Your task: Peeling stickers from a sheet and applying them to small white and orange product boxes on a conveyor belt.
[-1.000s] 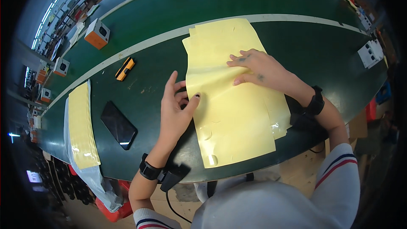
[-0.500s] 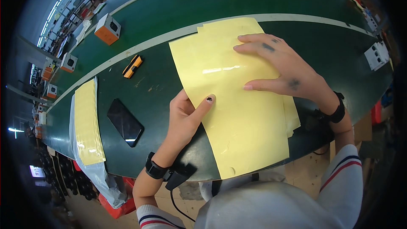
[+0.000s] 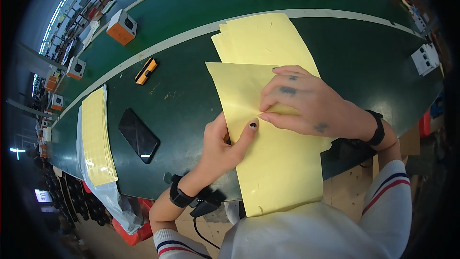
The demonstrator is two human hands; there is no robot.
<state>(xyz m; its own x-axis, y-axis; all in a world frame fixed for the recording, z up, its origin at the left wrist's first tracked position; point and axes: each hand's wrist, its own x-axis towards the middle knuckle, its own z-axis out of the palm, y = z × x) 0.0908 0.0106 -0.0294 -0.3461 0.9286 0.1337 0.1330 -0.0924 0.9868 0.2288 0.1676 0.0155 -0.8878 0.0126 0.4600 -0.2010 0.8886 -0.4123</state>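
Observation:
A large yellow sheet (image 3: 282, 168) is lifted at a slant over the near edge of the bench, its lower end reaching my shirt. My left hand (image 3: 225, 141) grips its left edge, thumb on top and fingers underneath. My right hand (image 3: 306, 103) is closed on the sheet's middle, thumb and fingertips pinching up a small crease beside the left thumb. Whether the pinch holds anything besides the sheet cannot be seen. Beyond and partly beneath lie more yellow sheets (image 3: 268, 36), stacked unevenly on the dark green bench.
On the left, another stack of yellow sheets (image 3: 98, 139) rests on a clear plastic bag (image 3: 115, 206). Nearby are a black phone (image 3: 139, 134) and a yellow-black cutter-like tool (image 3: 146, 71). An orange-white box (image 3: 122, 27) stands farther off. A white block-like object (image 3: 425, 60) sits at the right.
The top sheet has slid toward me, baring more of the sheets behind it. My right hand has gone from spread flat to pinching the sheet, and my left hand moved slightly right and nearer.

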